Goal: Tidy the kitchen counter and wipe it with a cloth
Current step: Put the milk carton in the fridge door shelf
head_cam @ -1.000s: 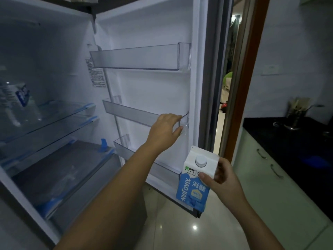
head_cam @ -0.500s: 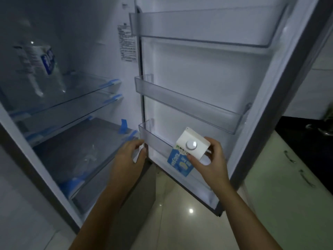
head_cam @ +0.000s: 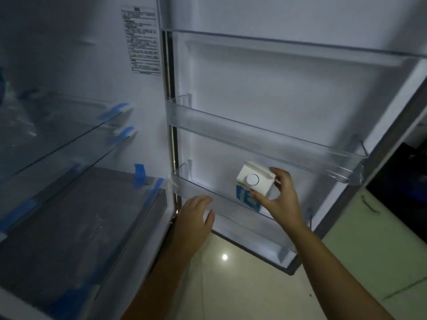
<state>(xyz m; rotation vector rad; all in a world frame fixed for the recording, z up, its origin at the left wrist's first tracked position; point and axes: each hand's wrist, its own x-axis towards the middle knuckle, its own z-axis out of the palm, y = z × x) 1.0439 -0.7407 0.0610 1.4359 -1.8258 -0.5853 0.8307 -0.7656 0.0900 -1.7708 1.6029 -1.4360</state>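
Observation:
A white and blue milk carton [head_cam: 253, 181] with a round white cap stands inside the lowest clear bin [head_cam: 233, 218] of the open fridge door. My right hand [head_cam: 280, 199] grips the carton's top, thumb at the front and fingers behind. My left hand [head_cam: 196, 215] hovers with relaxed fingers just in front of the bin's left end and holds nothing.
The fridge door carries a middle bin [head_cam: 265, 139] and an upper bin [head_cam: 288, 49]. Glass shelves [head_cam: 69, 125] with blue tape fill the fridge interior at left, above a grey drawer cover [head_cam: 80, 227]. A pale green cabinet [head_cam: 381, 250] and dark counter [head_cam: 402, 181] lie at right.
My right hand has lowered the carton from in front of the door into the lowest door bin. My left hand left the middle bin's edge and dropped down beside the lowest bin.

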